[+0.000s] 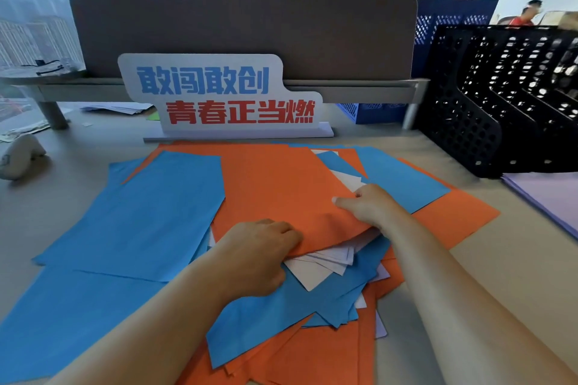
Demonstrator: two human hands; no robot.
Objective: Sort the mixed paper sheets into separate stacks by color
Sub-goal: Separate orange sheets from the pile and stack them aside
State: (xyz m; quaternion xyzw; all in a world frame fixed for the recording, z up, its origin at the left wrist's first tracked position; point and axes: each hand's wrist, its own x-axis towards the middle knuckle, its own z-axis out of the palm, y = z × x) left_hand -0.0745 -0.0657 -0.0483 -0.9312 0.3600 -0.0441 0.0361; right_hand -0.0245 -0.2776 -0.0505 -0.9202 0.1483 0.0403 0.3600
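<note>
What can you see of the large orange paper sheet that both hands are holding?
The large orange paper sheet is thin, matte and rectangular. It lies on top of the mixed pile, and its near edge curves upward. The left hand pinches that near edge, and the right hand grips its right side. White sheets show beneath the raised edge. A blue sheet lies beside it.
</note>
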